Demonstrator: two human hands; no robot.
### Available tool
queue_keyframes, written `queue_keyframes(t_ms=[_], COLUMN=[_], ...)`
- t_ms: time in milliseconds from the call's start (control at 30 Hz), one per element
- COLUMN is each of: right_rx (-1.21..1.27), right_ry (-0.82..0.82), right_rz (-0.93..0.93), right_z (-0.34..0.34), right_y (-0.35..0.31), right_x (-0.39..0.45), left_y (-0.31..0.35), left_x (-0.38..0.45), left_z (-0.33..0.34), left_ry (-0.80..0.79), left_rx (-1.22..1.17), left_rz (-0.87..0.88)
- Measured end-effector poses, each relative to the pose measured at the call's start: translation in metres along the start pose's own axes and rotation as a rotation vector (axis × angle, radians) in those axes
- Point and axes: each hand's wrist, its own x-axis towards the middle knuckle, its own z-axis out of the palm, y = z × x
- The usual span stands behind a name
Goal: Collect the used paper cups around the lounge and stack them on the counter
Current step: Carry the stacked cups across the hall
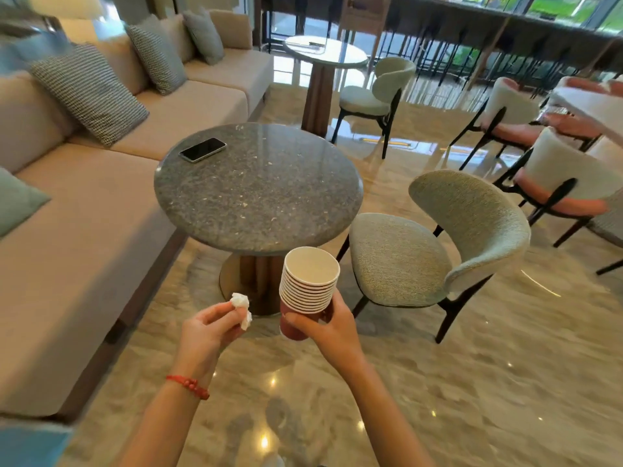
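Observation:
A nested stack of several paper cups [308, 288], red outside and white inside with white rims, stands upright in my right hand [328, 326], which grips its lower part. The top cup looks empty. Just to the left, my left hand [210, 328] pinches a crumpled white tissue [243, 308] between thumb and fingers; a red bracelet circles that wrist. Both hands hover above the marble floor, in front of a round grey stone table [259, 193]. A long dark counter [505, 15] runs along the windows at the far back.
A black phone [202, 150] lies on the grey table's left side. A beige sofa [84, 230] with cushions lines the left. A green chair [438, 244] stands right of the table. Farther back are a white round table [325, 52], more chairs and bar stools.

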Motion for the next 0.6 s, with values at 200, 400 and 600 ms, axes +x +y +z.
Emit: queue_keyframes(t_ms=[200, 400, 600], right_rx=[-0.029, -0.055, -0.085], right_ry=[-0.147, -0.404, -0.709], right_rz=[-0.021, -0.032, -0.069], right_z=[0.068, 0.179, 0.287], right_y=[0.003, 0.003, -0.002], right_x=[-0.055, -0.135, -0.214], left_y=[-0.009, -0.017, -0.032], left_x=[-0.063, -0.147, -0.238], left_z=[-0.1, -0.227, -0.337], left_ry=[0.131, 0.36, 0.641], left_rx=[-0.074, -0.159, -0.303], left_rz=[0.042, 0.085, 0.117])
